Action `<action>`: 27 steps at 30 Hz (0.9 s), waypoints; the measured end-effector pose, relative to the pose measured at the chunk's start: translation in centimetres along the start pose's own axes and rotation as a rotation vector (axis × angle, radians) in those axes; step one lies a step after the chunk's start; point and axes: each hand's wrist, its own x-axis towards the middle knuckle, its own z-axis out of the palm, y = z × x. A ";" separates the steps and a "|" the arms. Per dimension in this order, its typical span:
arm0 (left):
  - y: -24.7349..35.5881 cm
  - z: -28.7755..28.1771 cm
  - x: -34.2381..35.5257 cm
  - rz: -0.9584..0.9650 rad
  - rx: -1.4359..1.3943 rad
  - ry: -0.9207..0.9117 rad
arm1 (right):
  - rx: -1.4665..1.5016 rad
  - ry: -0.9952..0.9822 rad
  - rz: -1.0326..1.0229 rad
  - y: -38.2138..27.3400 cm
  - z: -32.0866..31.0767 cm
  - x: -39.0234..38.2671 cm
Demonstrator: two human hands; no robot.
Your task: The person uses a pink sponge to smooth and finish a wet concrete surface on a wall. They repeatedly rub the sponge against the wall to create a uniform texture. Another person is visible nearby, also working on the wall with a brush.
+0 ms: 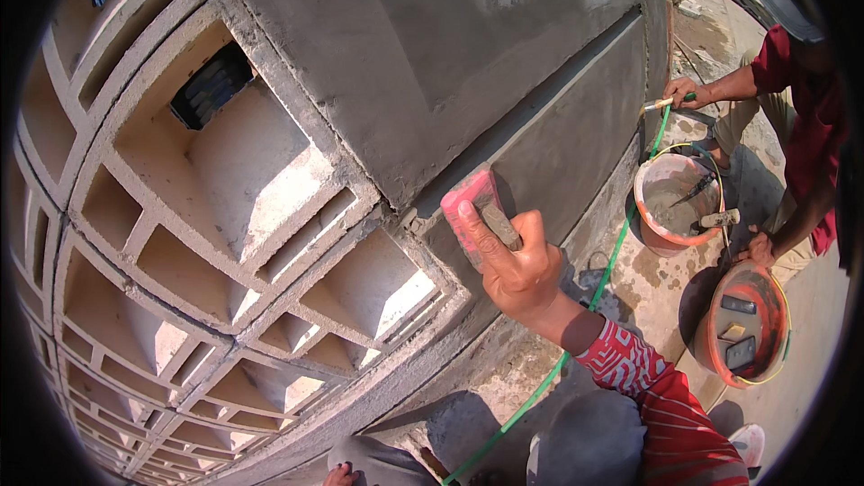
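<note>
My right hand (522, 268) is closed round a small hand float (474, 202) with a pinkish-red pad and a cement-crusted grey grip. The float is at the edge of a smooth grey plastered wall (576, 157), close to a recessed groove (531, 117) and the corner of a breeze-block screen (243, 243). A patterned red sleeve covers that forearm. Only a small piece of my left hand (340, 475) shows at the lower edge, beside my grey-clad knee; its fingers are mostly cut off, and nothing in it can be made out.
A co-worker in red crouches at right, one hand holding a brush (657, 104), the other near an orange bucket (781, 306) with tools inside. Another bucket (643, 202) contains wet cement mix. A green hose (621, 238) runs along the wall's foot over stained concrete.
</note>
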 end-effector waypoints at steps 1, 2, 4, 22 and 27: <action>-0.3 0.3 0.1 -0.002 -0.010 -0.009 | -0.012 -0.019 -0.046 -0.4 0.2 -1.6; -1.0 0.7 0.2 0.001 -0.019 -0.010 | -0.054 -0.027 -0.075 0.1 -0.2 -2.9; -1.6 0.6 0.5 0.086 0.039 -0.016 | -0.100 -0.030 0.012 3.0 0.3 -4.7; -3.0 1.0 -1.0 -0.020 -0.028 -0.018 | -0.073 0.045 -0.298 2.5 2.6 -8.8; -3.1 1.3 -1.9 -0.094 -0.131 0.027 | -0.057 -0.020 0.046 3.6 1.6 -7.2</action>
